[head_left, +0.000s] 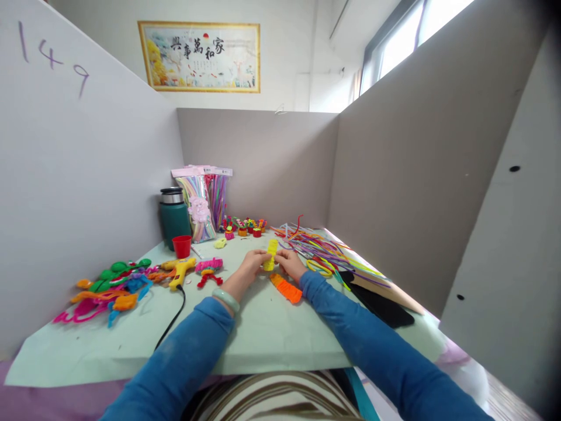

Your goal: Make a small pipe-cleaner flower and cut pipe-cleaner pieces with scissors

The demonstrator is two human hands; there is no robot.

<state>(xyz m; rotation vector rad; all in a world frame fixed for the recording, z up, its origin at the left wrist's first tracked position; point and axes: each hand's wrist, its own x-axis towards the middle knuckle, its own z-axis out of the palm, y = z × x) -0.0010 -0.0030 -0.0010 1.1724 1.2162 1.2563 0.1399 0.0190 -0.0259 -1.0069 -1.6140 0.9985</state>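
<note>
Between my two hands stands a yellow strip of bent pipe cleaners point(270, 255), held upright above the table. My left hand point(253, 264) pinches its left edge, and a pale bangle circles that wrist. On the other side, the fingers of my right hand point(290, 263) close on its right edge. An orange strip of folded pipe cleaners point(286, 289) lies flat on the table just below my hands, partly beside the right sleeve. A pink and red pipe-cleaner piece point(209, 271) rests left of my left hand.
On the left lie a yellow glue gun point(179, 271) with its black cord and a colourful pipe-cleaner heap point(114, 286). Behind them stand a red cup point(182, 247), a green bottle point(174, 219) and bagged pipe cleaners point(199, 204). Loose pipe cleaners point(319, 244) and yellow-handled scissors point(322, 268) lie right.
</note>
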